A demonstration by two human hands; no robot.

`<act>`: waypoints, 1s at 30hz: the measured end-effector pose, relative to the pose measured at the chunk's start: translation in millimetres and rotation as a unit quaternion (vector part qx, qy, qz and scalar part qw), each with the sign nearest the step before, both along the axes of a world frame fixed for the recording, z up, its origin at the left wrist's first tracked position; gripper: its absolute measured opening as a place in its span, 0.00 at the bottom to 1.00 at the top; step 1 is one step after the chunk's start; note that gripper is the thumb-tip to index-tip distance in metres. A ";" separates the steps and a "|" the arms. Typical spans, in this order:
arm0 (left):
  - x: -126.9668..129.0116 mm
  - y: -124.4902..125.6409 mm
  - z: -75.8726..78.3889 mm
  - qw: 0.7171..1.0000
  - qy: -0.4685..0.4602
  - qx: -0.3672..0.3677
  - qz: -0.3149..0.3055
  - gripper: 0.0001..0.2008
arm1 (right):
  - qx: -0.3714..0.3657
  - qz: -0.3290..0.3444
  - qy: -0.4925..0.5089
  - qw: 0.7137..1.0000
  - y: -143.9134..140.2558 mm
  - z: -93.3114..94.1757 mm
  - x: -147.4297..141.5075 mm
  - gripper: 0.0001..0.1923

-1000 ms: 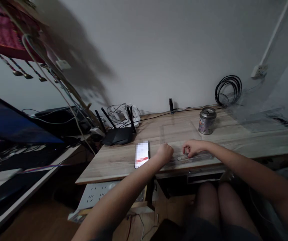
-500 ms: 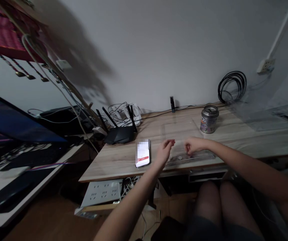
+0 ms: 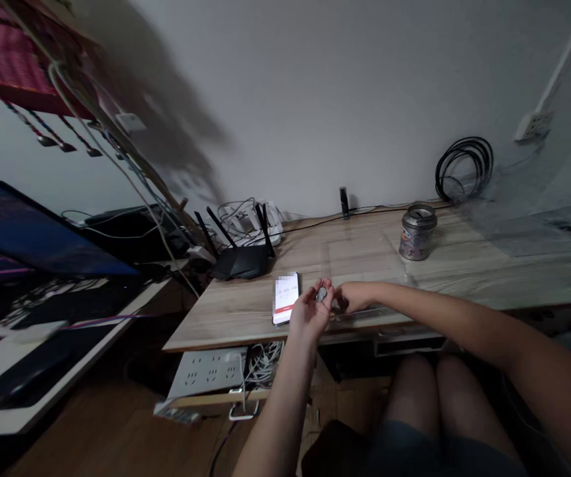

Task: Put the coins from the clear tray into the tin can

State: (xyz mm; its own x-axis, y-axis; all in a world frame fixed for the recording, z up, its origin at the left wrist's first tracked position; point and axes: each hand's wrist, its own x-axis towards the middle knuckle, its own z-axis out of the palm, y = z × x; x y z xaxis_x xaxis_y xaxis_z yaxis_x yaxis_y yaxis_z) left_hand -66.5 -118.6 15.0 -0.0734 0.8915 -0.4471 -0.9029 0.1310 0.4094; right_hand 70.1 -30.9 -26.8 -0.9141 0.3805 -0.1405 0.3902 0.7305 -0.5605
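Note:
My left hand point(image 3: 314, 311) is turned palm up and cupped, with silver coins point(image 3: 320, 294) resting at the base of its fingers. Right beside it, my right hand point(image 3: 354, 296) points down with its fingers drawn together at the near part of the desk. Its fingertips are partly hidden, and I cannot make out what they hold. A clear plastic tray or strip point(image 3: 377, 311) lies under and beside the right hand. The phone point(image 3: 285, 299), its screen lit with a timer, lies just left of my left hand. Farther back stands a round tin point(image 3: 417, 235) with a slotted lid.
A black router point(image 3: 243, 262) with upright antennas sits at the desk's left end. Along the wall are a small black bottle point(image 3: 344, 203) and a coiled black cable point(image 3: 464, 169). Clear plastic sheeting point(image 3: 519, 222) covers the right side. Below the desk is a power strip point(image 3: 210, 371).
My left hand has turned palm up, showing coins in it. My right hand has moved left, close beside it. The view has shifted slightly.

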 end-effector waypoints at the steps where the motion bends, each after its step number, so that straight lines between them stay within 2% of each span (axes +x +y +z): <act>1: -0.7 -3.0 0.5 1.000 -0.006 0.004 -0.003 0.10 | -0.006 0.007 0.000 1.000 0.9 -3.0 -3.2 0.17; 7: 0.6 -14.3 2.0 1.000 -0.019 0.005 -0.009 0.10 | -0.060 0.058 0.012 0.996 5.0 -1.9 -9.7 0.10; 14: 5.9 -6.5 -2.2 1.000 -0.006 -0.003 0.006 0.10 | -0.033 0.040 0.014 0.999 1.3 2.1 0.4 0.06; 17: 14.0 -2.8 -4.3 1.000 0.010 -0.010 0.016 0.10 | -0.028 -0.069 0.085 0.994 6.3 20.9 6.0 0.02; 19: 21.7 -0.4 -4.9 1.000 0.010 -0.019 0.014 0.10 | -0.040 -0.141 0.165 0.975 9.0 40.9 7.1 0.05; 21: 29.5 2.2 -4.3 1.000 -0.003 -0.019 0.014 0.11 | -0.055 -0.142 0.198 0.968 10.5 60.1 8.5 0.10; 23: 34.8 4.4 -3.2 0.999 -0.015 -0.015 0.026 0.12 | -0.031 -0.112 0.189 0.975 11.9 70.3 14.7 0.11; 25: 35.2 6.4 -3.2 0.999 -0.011 -0.021 0.034 0.12 | 0.031 -0.097 0.154 0.983 13.8 66.1 28.9 0.09; 27: 31.1 9.1 -4.8 1.000 0.015 -0.021 0.009 0.13 | 0.071 -0.083 0.097 0.989 15.9 48.6 49.3 0.08; 29: 25.6 14.0 -7.3 0.994 0.084 0.012 -0.066 0.14 | 0.041 -0.060 0.027 0.997 17.5 25.3 70.3 0.11; 30: 23.5 17.6 -8.3 0.981 0.147 0.039 -0.120 0.16 | 0.011 -0.050 0.005 0.999 18.1 14.6 79.0 0.13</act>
